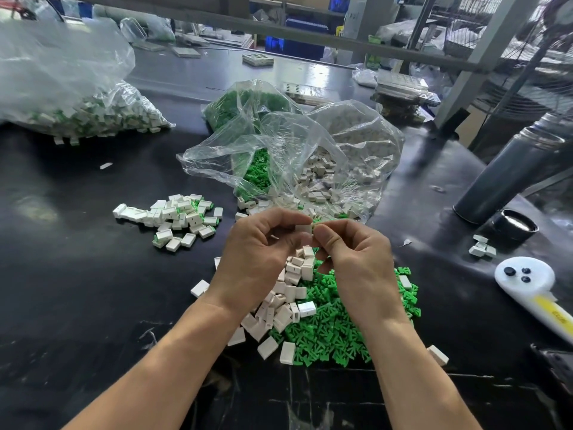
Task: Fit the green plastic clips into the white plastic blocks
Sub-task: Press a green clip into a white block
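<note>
My left hand pinches a small white block between thumb and fingers, held above the table. My right hand meets it from the right, its thumb and forefinger pinching a green clip that is mostly hidden at the block's edge. Below the hands lie a heap of loose white blocks and a heap of green clips. A pile of blocks with green clips in them sits to the left.
Open clear bags hold green clips and white blocks just behind the hands. A large bag of fitted blocks lies far left. A grey flask, its black cap and a white tool stand on the right of the dark table.
</note>
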Tool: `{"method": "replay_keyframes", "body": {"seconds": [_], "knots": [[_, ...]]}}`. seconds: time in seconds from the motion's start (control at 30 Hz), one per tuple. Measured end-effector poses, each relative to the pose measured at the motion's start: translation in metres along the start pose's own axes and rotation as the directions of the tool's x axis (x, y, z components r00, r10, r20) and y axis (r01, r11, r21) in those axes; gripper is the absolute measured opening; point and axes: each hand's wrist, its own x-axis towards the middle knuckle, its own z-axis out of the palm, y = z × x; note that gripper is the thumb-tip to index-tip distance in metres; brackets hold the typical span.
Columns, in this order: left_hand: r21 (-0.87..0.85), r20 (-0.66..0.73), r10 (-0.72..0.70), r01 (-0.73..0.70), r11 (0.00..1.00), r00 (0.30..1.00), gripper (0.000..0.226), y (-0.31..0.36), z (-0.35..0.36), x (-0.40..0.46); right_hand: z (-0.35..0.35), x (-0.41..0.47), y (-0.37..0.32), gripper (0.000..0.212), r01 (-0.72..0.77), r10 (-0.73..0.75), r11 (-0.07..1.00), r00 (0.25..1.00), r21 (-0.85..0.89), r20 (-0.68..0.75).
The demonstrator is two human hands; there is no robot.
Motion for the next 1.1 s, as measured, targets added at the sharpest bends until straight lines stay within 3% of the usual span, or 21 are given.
{"method": "replay_keyframes", "body": {"seconds": [0.1, 0.17, 0.27, 0.43, 0.63, 0.87, 1.1], "knots": [[-0.019, 0.003, -0.019, 0.019, 1.0, 1.0, 0.021, -0.001, -0.002, 0.0, 0.0, -0.001, 0.001, 0.009, 0.087, -0.087, 0.989, 0.996, -0.116, 0.002], [0.002, 0.003, -0.026, 0.026, 1.0, 1.0, 0.017, -0.002, -0.004, 0.001, 0.001, -0.002, -0.001, 0.011, 0.095, -0.094, 0.993, 0.995, -0.074, 0.019], [-0.008, 0.008, -0.029, 0.029, 1.0, 1.0, 0.015, -0.001, -0.005, 0.004, 0.001, -0.003, -0.005, 0.032, 0.031, -0.035, 0.997, 0.998, 0.069, 0.055], [-0.092, 0.035, -0.048, 0.051, 0.994, 0.998, 0.016, 0.0, -0.002, 0.004, 0.012, -0.004, -0.011, 0.064, -0.057, 0.04, 0.989, 0.991, 0.134, 0.13], [-0.064, 0.074, -0.025, 0.03, 0.997, 0.997, 0.019, 0.002, 0.006, 0.002, 0.022, -0.003, -0.012, 0.068, -0.092, 0.062, 0.981, 0.983, 0.171, 0.173], [-0.018, 0.068, 0.001, 0.0, 1.0, 0.998, 0.01, 0.003, 0.011, -0.001, 0.025, 0.002, -0.001, 0.053, 0.024, -0.031, 0.995, 0.997, 0.098, 0.069], [-0.027, 0.081, -0.006, 0.009, 1.0, 0.997, 0.008, 0.002, 0.012, -0.003, 0.029, 0.003, 0.003, 0.063, 0.055, -0.059, 0.991, 0.998, 0.121, 0.026]]}}
